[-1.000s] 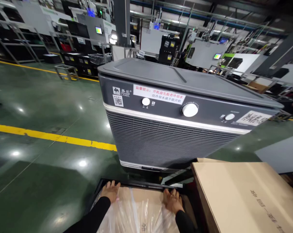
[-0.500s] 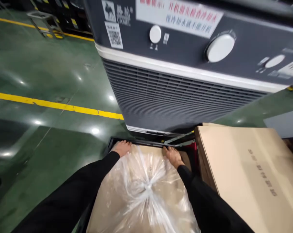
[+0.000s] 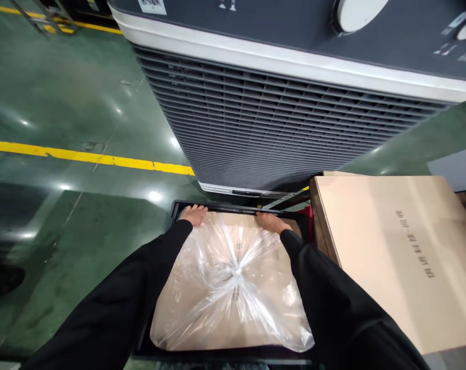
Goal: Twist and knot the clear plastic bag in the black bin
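Note:
A brown carton wrapped in clear plastic (image 3: 225, 308), its film gathered in a knot on top, sits inside a black crate (image 3: 236, 207). My left hand (image 3: 194, 215) lies at the crate's far left corner, fingers spread over the carton's far edge. At the far side, to the right, my right hand (image 3: 270, 222) reaches down along the same edge; its fingertips are partly hidden between carton and rim. Both arms are in black sleeves.
Just beyond the crate stands a tall grey air cooler (image 3: 256, 113) with a slatted front and white knobs. Stacked flat cardboard (image 3: 375, 221) is on the right. Yellow lines (image 3: 82, 156) cross the green floor at left.
The view has tilted down and closer, so the crate's near edge now shows. The carton appears lower in the crate, and both hands remain at its far edge.

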`<state>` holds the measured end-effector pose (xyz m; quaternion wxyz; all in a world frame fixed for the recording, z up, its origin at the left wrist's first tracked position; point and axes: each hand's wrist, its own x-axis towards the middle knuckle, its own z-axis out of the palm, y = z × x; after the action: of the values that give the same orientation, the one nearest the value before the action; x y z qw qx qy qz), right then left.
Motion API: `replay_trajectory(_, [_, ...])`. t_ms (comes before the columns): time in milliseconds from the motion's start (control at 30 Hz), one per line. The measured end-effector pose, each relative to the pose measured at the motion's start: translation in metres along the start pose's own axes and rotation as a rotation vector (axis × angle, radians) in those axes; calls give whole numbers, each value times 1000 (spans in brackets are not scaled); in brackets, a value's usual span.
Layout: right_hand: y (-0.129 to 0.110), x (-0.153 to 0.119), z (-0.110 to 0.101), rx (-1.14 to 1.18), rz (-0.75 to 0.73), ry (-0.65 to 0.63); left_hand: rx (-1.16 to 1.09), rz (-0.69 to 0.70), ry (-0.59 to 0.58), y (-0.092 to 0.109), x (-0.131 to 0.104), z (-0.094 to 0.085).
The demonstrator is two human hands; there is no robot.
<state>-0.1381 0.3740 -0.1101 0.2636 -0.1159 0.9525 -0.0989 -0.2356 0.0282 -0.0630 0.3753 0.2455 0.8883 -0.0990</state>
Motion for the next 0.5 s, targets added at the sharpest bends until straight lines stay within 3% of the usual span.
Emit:
replay_trajectory(200, [-5, -10, -4, -8, 4, -39, 0, 47, 104, -4, -13, 0])
replay_trajectory(333, [-6, -15, -5, 17, 11, -16, -64, 81, 244, -3, -32, 4])
replay_trajectory(400, [-6, -19, -6, 43, 31, 20, -125, 58, 382, 7, -55, 7])
replay_trajectory(500, [-10, -42, -10, 83, 88, 138, -256, -72, 677, 35, -112, 27])
